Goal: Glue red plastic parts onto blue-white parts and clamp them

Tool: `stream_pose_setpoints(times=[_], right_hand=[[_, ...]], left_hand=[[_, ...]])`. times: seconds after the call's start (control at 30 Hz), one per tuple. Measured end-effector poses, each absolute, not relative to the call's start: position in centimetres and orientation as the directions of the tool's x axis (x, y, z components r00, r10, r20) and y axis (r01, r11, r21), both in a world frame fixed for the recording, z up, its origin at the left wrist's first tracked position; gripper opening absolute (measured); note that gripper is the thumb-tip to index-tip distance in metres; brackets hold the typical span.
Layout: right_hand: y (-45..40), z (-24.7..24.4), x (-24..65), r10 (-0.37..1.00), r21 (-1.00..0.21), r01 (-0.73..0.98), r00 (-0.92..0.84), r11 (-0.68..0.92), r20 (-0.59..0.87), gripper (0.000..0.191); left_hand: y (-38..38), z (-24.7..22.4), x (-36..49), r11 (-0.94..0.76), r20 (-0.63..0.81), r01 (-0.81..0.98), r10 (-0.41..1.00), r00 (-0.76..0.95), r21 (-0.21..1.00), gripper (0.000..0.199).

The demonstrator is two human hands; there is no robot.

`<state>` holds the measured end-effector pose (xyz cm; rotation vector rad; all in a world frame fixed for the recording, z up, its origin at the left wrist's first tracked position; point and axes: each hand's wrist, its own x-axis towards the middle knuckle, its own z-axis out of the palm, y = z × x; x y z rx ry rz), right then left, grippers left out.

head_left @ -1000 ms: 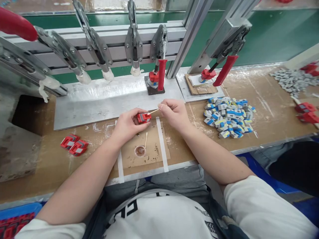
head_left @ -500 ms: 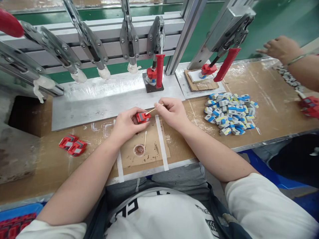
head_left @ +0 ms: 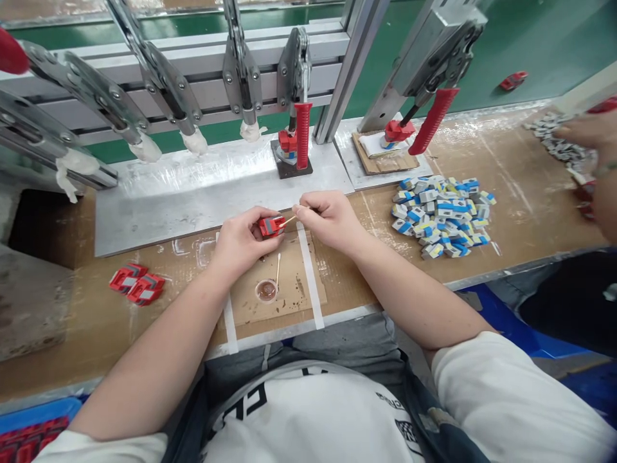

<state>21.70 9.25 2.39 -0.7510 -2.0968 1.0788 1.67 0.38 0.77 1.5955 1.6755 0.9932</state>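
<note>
My left hand (head_left: 247, 243) is closed round a small red and grey plastic part (head_left: 271, 226), held above the cardboard. A cotton swab (head_left: 288, 222) is pinched in the fingers of my right hand (head_left: 331, 218), its far end at the red part; whether it touches cannot be made out. Below my hands, a small round cup of brown liquid (head_left: 267, 291) sits on a taped cardboard sheet (head_left: 289, 308). Beside the cup lies a second cotton swab (head_left: 278, 270). To the left, a couple of red and grey parts (head_left: 137, 283) rest on the bench.
Toggle clamps (head_left: 243, 83) line the metal frame at the back; one with a red handle (head_left: 303, 135) presses on a red part. A heap of grey-blue blocks (head_left: 443, 215) lies to the right. Another person's hand (head_left: 592, 138) is at far right. A blue bin (head_left: 41, 415) stands lower left.
The view has shifted slightly. My hands keep almost the same pose, with the swab at the red part. The other person's hand has moved down and right, and a red part now shows behind.
</note>
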Motion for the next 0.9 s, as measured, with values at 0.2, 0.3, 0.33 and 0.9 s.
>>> stream_pose_setpoints(times=[0.2, 0.3, 0.33, 0.9], right_hand=[[9.5, 2.2, 21.6, 0.738, -0.845, 0.154, -0.581, 0.512, 0.342, 0.042], [9.3, 2.6, 21.9, 0.671, -0.838, 0.043, -0.622, 0.544, 0.404, 0.043], [9.0, 2.8, 22.0, 0.592, -0.828, -0.017, -0.691, 0.56, 0.414, 0.044], [8.2, 6.5, 32.1, 0.84, -0.262, 0.805, -0.467, 0.533, 0.275, 0.031]], left_hand=[[0.3, 1.1, 1.7, 0.011, 0.037, 0.53, 0.996, -0.081, 0.848, 0.038], [0.5, 1.0, 1.6, 0.022, 0.029, 0.46, 0.994, -0.105, 0.888, 0.042], [0.5, 1.0, 1.5, 0.021, 0.033, 0.429, 0.993, -0.117, 0.903, 0.044], [0.6, 1.7, 1.5, -0.048, 0.143, 0.33, 0.952, -0.269, 0.943, 0.057]])
